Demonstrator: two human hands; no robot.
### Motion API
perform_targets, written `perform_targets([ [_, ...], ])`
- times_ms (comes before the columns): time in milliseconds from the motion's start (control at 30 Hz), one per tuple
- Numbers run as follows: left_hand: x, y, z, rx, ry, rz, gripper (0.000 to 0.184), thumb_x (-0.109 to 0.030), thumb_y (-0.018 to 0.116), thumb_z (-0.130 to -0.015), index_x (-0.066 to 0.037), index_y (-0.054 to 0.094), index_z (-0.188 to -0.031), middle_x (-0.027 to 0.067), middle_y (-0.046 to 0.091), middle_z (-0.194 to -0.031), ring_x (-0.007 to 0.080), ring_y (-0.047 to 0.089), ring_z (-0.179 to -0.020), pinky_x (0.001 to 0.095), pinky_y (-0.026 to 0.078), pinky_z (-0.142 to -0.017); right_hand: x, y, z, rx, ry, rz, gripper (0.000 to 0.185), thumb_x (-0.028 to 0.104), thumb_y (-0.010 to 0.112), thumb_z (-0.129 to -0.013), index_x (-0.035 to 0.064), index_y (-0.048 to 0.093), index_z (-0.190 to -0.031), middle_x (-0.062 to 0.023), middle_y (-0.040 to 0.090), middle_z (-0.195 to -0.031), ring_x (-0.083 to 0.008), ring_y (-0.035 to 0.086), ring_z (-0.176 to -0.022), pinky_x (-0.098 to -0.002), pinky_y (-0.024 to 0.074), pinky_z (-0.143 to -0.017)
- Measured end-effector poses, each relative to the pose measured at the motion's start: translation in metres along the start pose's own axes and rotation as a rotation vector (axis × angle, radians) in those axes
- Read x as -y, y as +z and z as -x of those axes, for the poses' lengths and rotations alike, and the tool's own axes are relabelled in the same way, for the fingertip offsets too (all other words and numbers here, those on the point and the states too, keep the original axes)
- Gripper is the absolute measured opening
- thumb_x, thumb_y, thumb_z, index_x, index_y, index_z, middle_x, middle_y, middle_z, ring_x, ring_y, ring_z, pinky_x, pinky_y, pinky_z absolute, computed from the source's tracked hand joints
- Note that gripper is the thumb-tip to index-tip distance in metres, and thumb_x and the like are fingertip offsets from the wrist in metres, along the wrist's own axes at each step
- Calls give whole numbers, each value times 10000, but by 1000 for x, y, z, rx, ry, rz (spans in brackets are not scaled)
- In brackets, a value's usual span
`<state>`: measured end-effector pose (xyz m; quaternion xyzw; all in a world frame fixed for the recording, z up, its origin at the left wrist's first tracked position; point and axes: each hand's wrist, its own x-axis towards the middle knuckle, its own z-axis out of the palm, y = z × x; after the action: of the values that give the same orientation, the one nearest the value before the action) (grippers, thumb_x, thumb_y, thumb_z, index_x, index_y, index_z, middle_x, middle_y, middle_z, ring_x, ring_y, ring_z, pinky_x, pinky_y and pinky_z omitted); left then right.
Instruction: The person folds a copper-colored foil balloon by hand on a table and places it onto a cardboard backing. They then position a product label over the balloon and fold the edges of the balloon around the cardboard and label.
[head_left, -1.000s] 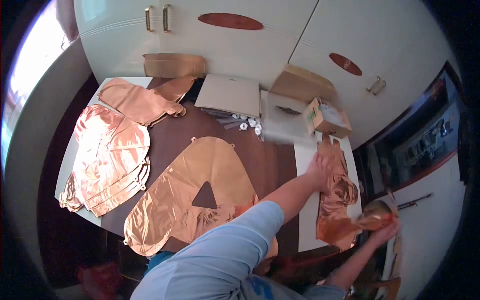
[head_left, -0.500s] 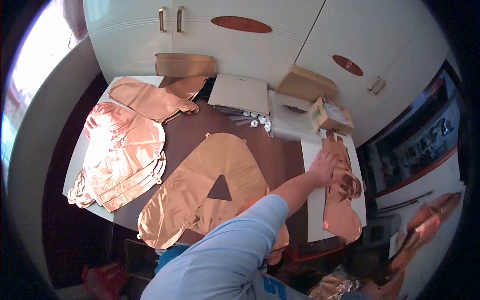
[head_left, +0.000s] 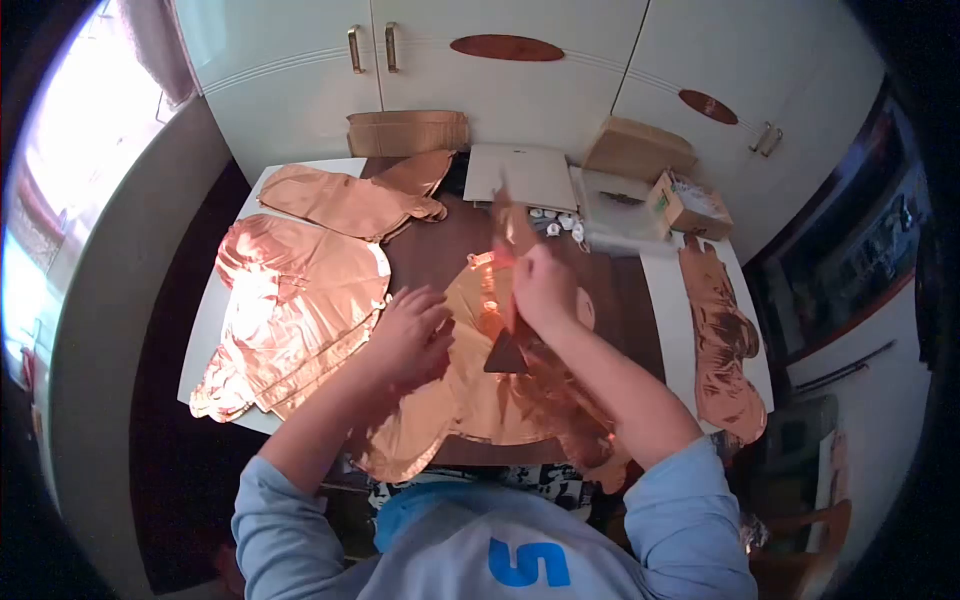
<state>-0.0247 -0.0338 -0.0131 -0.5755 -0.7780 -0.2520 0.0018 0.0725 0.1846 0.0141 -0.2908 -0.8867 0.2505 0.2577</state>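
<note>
The left hand [head_left: 410, 325], half a second ago on the long copper-coloured foil stack [head_left: 715, 300] at the brown-and-white worktop's [head_left: 630, 320] right side, is now over the copper-coloured A-shaped foil sheet [head_left: 425, 425], fingers loosely parted. The right hand [head_left: 546, 288] clasps a narrow copper-coloured foil piece [head_left: 518, 228], brought from beyond the right edge to above the sheet's middle.

The person wears a pale blue-grey shirt [head_left: 450, 548] with loose, creased sleeves [head_left: 688, 520] ending around the elbows; a bold blue marking [head_left: 526, 574], shaped like an S or 5, sits on the front beside a turquoise patch [head_left: 405, 518]
</note>
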Motion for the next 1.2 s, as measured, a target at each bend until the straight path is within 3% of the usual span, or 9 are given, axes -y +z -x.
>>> perform_targets([
  [233, -2, 6, 34, -85, 81, 15, 567, -296, 782, -773, -27, 609, -1241, 204, 566, -1331, 422, 496, -1294, 517, 381, -1095, 10, 49, -11, 271, 140, 338, 317, 313, 571, -914, 46, 669, -1055, -203, 721, -985, -374, 708, -932, -499, 551, -803],
  [367, 4, 1, 32, -60, 96, 82, 548, -279, 784, -781, -29, 612, -1237, 204, 563, -1321, 423, 494, -1285, 529, 380, -1086, 6, 35, -14, 378, -31, 337, 323, 343, 575, -912, 75, 681, -1058, -172, 729, -976, -404, 702, -894, -515, 547, -794],
  [400, 3, -8, 28, -95, 114, 94, 450, -253, 767, -803, -26, 653, -1174, 217, 586, -1278, 419, 556, -1204, 498, 442, -1031, 18, 18, -16, 458, -25, 332, 280, 323, 601, -903, 93, 674, -1046, -139, 708, -1112, -392, 667, -1019, -523, 509, -884],
  [500, 27, -17, 8, -162, 24, 221, 310, -212, 742, -824, -33, 699, -1072, 204, 643, -1183, 394, 621, -1090, 464, 513, -929, -11, 6, -15, 304, -416, 247, 302, 284, 635, -888, 73, 663, -1102, -130, 644, -1237, -366, 582, -1173, -510, 439, -1014],
  [533, 47, -19, -6, -209, 75, 131, 202, -169, 722, -822, -35, 716, -974, 184, 683, -1055, 375, 654, -980, 441, 546, -837, -26, 9, -15, 281, -493, 242, 324, 275, 645, -885, 75, 651, -1140, -132, 617, -1268, -364, 553, -1205, -508, 409, -1047],
  [600, 77, -29, -35, -117, -145, 84, 176, -148, 710, -810, -37, 707, -946, 165, 686, -982, 371, 655, -962, 453, 544, -831, -57, 23, -16, 230, -639, 226, 382, 258, 664, -881, 80, 628, -1217, -135, 563, -1329, -361, 495, -1268, -503, 349, -1112],
  [767, 139, -21, -112, -266, -5, -35, 179, -130, 616, -836, -52, 706, -970, 178, 662, -1041, 364, 642, -982, 451, 536, -847, -81, 21, -17, 150, -722, 175, 383, 233, 675, -864, 43, 639, -1194, -166, 584, -1257, -376, 524, -1209, -506, 382, -1087],
  [867, 161, -9, -136, -68, 5, -147, 207, -132, 604, -844, -56, 717, -1000, 174, 662, -1075, 360, 640, -1026, 436, 537, -869, -83, 16, -19, 155, -729, 114, 333, 210, 672, -866, 26, 653, -1143, -169, 590, -1217, -373, 545, -1174, -486, 422, -1043],
  [1200, 169, -12, -143, -173, -293, 150, 208, -184, 646, -906, -40, 752, -1011, 187, 719, -923, 333, 702, -865, 424, 546, -785, -20, 42, -95, 252, -635, -218, 186, 173, 617, -922, 37, 700, -1019, -151, 642, -1005, -364, 629, -969, -444, 510, -862],
])
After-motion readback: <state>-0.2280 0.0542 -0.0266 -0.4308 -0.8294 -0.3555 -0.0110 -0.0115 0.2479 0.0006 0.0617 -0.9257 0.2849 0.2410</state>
